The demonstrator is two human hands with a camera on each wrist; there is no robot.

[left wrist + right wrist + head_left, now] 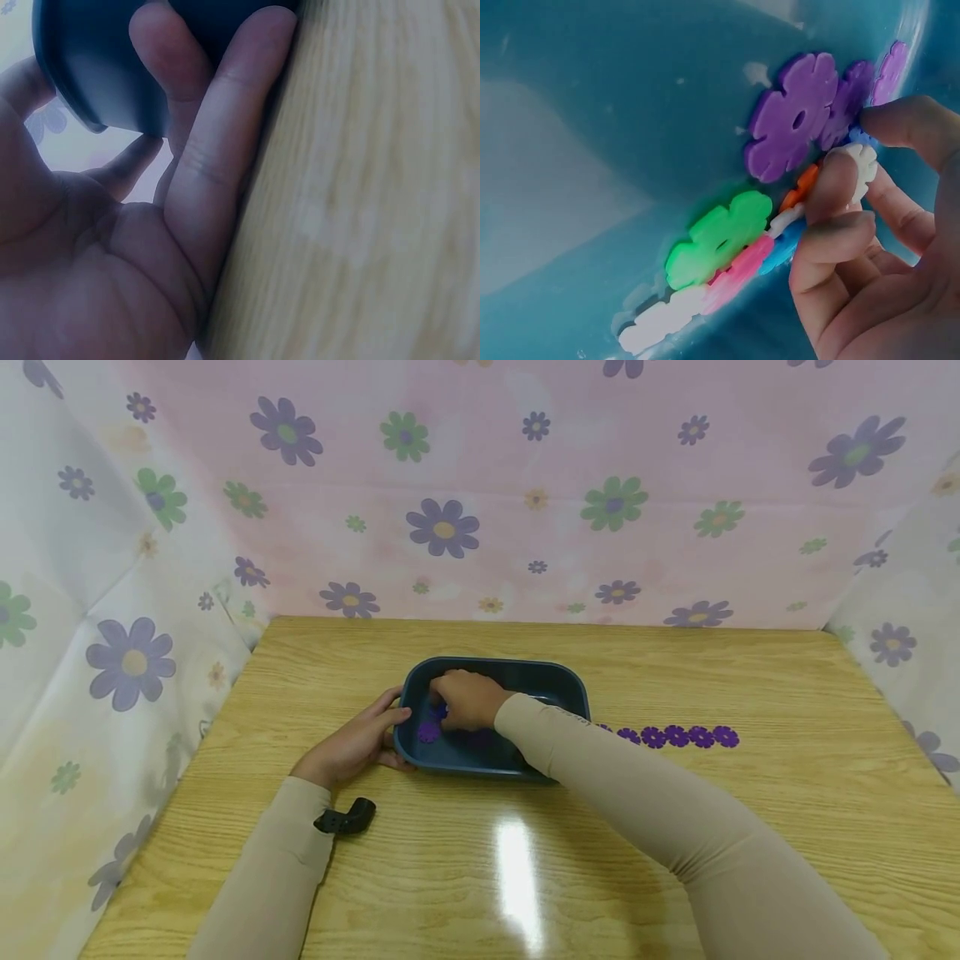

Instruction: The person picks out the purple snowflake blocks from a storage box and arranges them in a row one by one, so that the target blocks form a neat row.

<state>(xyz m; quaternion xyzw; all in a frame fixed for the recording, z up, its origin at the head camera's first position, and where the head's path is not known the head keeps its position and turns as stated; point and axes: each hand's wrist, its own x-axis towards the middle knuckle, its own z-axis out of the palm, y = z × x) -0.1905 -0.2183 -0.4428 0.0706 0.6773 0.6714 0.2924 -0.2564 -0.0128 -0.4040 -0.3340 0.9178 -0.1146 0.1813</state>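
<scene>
A dark blue plastic tub [480, 768] stands on the table. My left hand [352, 746] holds its left end, thumb at the rim and other fingers along the outer wall; the left wrist view shows the fingers [217, 142] low against the tub. My right hand [472, 697] reaches inside, fingers bent among flower-shaped plastic discs. A white disc [865, 169] shows between its fingers; I cannot tell whether they pinch it. Close by are a purple disc [795, 116], a green disc [720, 240], a pink disc [739, 274] and an orange disc [801, 187].
A row of purple flower discs [677, 736] lies on the wooden table [420, 868] right of the tub, its left end partly behind the right sleeve [622, 777]. A black strap piece [347, 817] sits at the left wrist. Flower-printed cloth [480, 468] hangs behind and at the sides.
</scene>
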